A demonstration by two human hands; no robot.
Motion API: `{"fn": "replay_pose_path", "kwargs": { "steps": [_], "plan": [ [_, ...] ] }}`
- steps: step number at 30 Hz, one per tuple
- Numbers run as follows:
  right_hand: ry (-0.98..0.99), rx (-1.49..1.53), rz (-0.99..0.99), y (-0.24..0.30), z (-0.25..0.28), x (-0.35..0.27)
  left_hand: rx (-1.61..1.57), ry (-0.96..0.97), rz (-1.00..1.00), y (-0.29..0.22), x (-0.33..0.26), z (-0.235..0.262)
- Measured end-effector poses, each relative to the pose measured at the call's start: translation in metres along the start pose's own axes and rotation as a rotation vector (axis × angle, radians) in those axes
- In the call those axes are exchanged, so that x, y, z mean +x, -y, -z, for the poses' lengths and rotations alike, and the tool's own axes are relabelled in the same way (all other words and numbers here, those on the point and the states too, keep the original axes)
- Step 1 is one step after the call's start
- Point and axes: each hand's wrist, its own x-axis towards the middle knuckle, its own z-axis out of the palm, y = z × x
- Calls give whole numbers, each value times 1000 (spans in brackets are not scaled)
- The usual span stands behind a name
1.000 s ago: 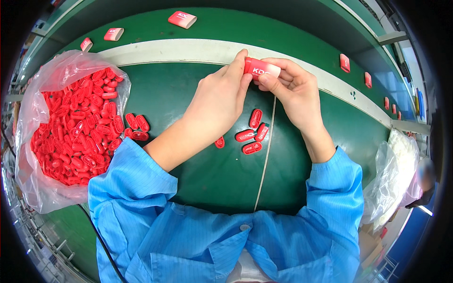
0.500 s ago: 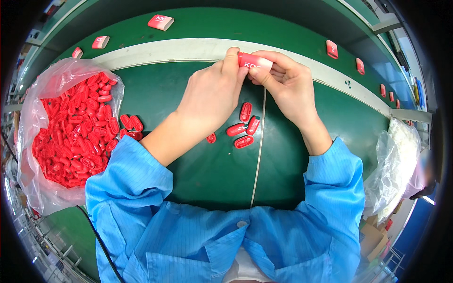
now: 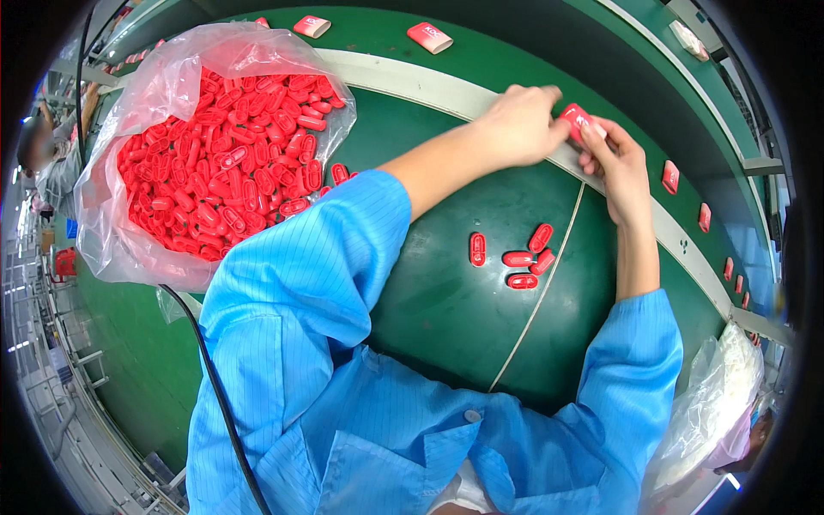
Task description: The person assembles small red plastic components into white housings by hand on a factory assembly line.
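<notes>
My right hand [image 3: 616, 161] pinches a flat, rounded casing [image 3: 576, 121], red fading to white, above the pale rail. Close against its left end is my left hand [image 3: 522, 124], its fingers smeared by motion, so I cannot tell whether they grip it. On the green table below both hands lie several small red oval caps [image 3: 518, 258], some showing their hollow side. A big clear plastic bag [image 3: 99, 202] at the left is heaped with the same red caps [image 3: 232, 163], and a few have spilled beside its right edge.
Beyond the pale rail [image 3: 403, 86] runs a green belt [image 3: 506, 64] carrying similar casings [image 3: 429, 37], spaced apart. A clear bag with white contents [image 3: 717, 403] stands at the right. A black cable [image 3: 215, 378] hangs at the lower left, near my left sleeve.
The view has turned left. The casing has turned and come nearer the belt in my right hand. My left hand has shifted and blurred beside it. Belt casings have shifted place in view.
</notes>
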Motion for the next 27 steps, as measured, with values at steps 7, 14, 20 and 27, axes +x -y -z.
{"fn": "replay_pose_path", "kwargs": {
  "steps": [7,14,20,27],
  "plan": [
    [-227,-523,67,-17,32,43,580,-269,-136,-15,-79,83],
    [-362,-700,365,-21,35,30,1201,-409,203,48,-161,116],
    [-183,-524,268,-19,29,-14,905,-339,136,30,-157,84],
    [-264,-677,287,-11,47,-20,587,-203,-160,-8,-146,24]
  ]
}}
